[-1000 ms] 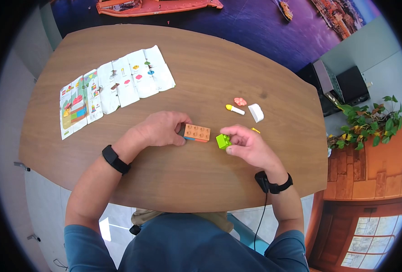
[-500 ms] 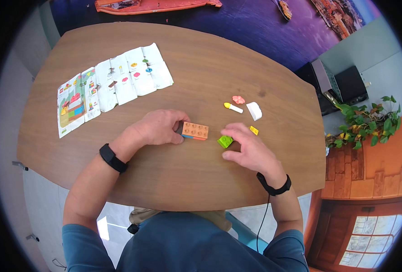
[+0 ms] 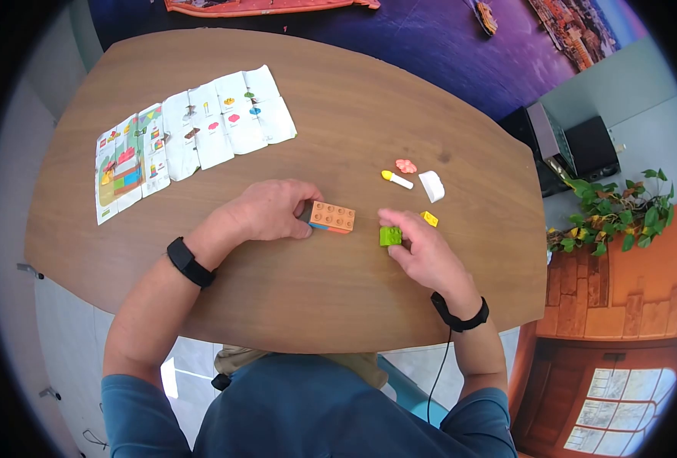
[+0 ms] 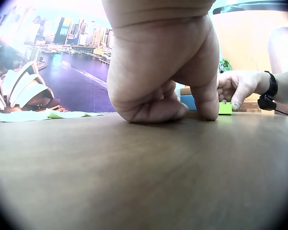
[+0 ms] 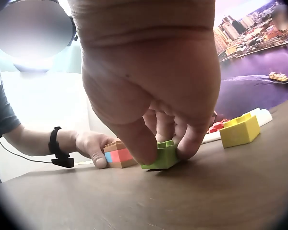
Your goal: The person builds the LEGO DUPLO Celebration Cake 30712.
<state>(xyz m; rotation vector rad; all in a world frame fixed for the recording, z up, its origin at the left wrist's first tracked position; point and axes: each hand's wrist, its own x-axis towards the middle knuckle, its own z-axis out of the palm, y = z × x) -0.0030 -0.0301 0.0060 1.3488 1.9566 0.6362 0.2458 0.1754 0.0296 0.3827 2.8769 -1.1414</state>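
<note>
My left hand (image 3: 269,210) holds the left end of a stack of toy bricks (image 3: 332,217), thumb at the near side and fingers behind. The stack has an orange-tan studded brick on top; the right wrist view shows a blue (image 5: 108,156) and a red brick (image 5: 121,155) side by side beneath it, over another tan layer. To the right of the stack, my right hand (image 3: 428,246) pinches a small lime-green brick (image 3: 389,237) between thumb and fingers. It sits slightly tilted at the tabletop, studs up, apart from the stack.
Beyond my right hand lie a yellow brick (image 3: 429,218), a white curved piece (image 3: 431,186), a white candle piece with a yellow tip (image 3: 397,179) and a pink flower-shaped piece (image 3: 405,166). An unfolded instruction sheet (image 3: 201,137) covers the back left of the wooden table (image 3: 277,305).
The right thumb came away from the green brick, then closed on it again. The green brick has turned and shifted slightly right. The left hand and the stack keep their place.
</note>
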